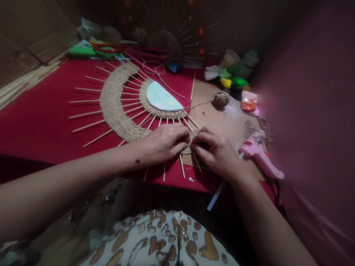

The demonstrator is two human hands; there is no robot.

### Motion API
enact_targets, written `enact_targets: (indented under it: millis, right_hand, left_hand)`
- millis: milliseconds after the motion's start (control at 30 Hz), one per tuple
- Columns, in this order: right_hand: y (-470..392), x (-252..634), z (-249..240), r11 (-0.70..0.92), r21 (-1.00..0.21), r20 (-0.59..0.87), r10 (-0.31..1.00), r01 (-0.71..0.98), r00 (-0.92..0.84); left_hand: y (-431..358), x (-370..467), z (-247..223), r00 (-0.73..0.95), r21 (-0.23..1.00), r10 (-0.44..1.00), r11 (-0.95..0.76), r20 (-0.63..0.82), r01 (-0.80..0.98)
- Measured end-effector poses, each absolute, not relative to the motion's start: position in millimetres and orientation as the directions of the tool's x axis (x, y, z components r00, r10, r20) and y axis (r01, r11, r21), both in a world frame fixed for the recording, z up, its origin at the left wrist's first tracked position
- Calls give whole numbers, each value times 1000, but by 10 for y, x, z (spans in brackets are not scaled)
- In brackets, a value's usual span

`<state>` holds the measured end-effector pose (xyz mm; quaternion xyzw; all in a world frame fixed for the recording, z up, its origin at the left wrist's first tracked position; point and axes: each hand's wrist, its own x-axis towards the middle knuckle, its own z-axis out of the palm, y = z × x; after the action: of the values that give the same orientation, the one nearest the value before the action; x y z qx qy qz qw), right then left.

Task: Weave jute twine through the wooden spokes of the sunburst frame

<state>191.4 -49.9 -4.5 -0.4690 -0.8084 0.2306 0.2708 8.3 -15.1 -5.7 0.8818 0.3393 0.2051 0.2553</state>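
A half-round woven piece [111,99] lies on the red cloth, with thin wooden sticks fanning out from a pale blue half disc [163,96]. Twine is woven between the sticks in an inner and an outer band. My left hand [173,139] is closed at the near right part of the outer band, its fingertips pinching there. Close beside it, my right hand [215,147] pinches at the end of the same band. What exactly lies between the fingertips is too small to make out. A strand of twine runs from the inner band to a twine ball [220,98].
A pink glue gun [260,153] with a glue stick lies right of my right hand, on a cardboard sheet [203,88]. Small coloured packets [249,101] and bottles stand at the back right. Scissors [105,47] and a green roll [81,51] are at the back left.
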Motion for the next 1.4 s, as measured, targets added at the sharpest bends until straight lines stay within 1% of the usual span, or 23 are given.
enact_targets:
  millis: [100,167,233,267,400,467,567,700,767,800,867,933,967,1033,1133,1200,1267,1333,1400]
  right_hand:
    - [-504,1937,-51,463,-650,256,880,602,-400]
    - [-513,1962,-52,451,-669,276,889,591,-367]
    - [-528,1986,-44,441,-687,291,895,577,-337]
    - [-539,1993,-34,444,-689,306,894,572,-326]
    - [-583,1952,27,518,-633,384,855,575,-348]
    - [-592,1893,48,550,-612,386,835,568,-392]
    - [-577,1809,45,546,-618,287,827,566,-484]
    - [-529,1806,67,526,-600,169,820,603,-547]
    - [-511,1846,122,512,-616,164,826,598,-539]
    - [-507,1867,155,511,-617,190,835,599,-517]
    - [-517,1892,205,529,-575,297,846,624,-443]
    - [-556,1886,200,559,-487,389,827,671,-406]
    - [-585,1872,171,568,-432,400,817,700,-416]
    - [-654,1838,73,576,-312,354,809,756,-470]
    - [-743,1806,-87,611,-107,383,753,784,-535]
    - [-766,1811,-139,624,-34,391,727,781,-564]
    - [-762,1832,-131,632,-24,362,728,775,-582]
    - [-748,1854,-74,639,-68,345,736,766,-583]
    - [-743,1852,10,629,-132,364,750,767,-552]
  left_hand:
    - [-172,-38,67,644,720,742,-549,186,425]
    - [-209,-199,160,551,761,805,-496,221,419]
    - [-256,-406,226,473,716,836,-510,280,477]
    - [-279,-513,241,465,675,838,-520,284,524]
    - [-348,-822,183,579,454,775,-624,254,636]
    - [-360,-870,103,639,382,737,-668,221,639]
    - [-348,-868,-29,681,331,693,-716,236,614]
    - [-325,-872,-141,671,298,677,-736,303,608]
    - [-327,-891,-167,672,301,670,-743,317,598]
    - [-330,-902,-178,671,305,664,-748,330,590]
    - [-339,-919,-199,666,310,650,-760,366,572]
    - [-349,-929,-222,652,310,639,-769,409,559]
    - [-354,-932,-232,640,310,635,-772,434,556]
    - [-363,-935,-247,615,318,642,-765,458,560]
    - [-374,-936,-249,586,346,651,-756,483,555]
    - [-382,-938,-243,574,368,649,-758,499,538]
    - [-394,-939,-237,554,395,662,-748,505,533]
    - [-409,-940,-235,524,427,692,-720,496,547]
    - [-428,-940,-237,496,451,718,-695,489,560]
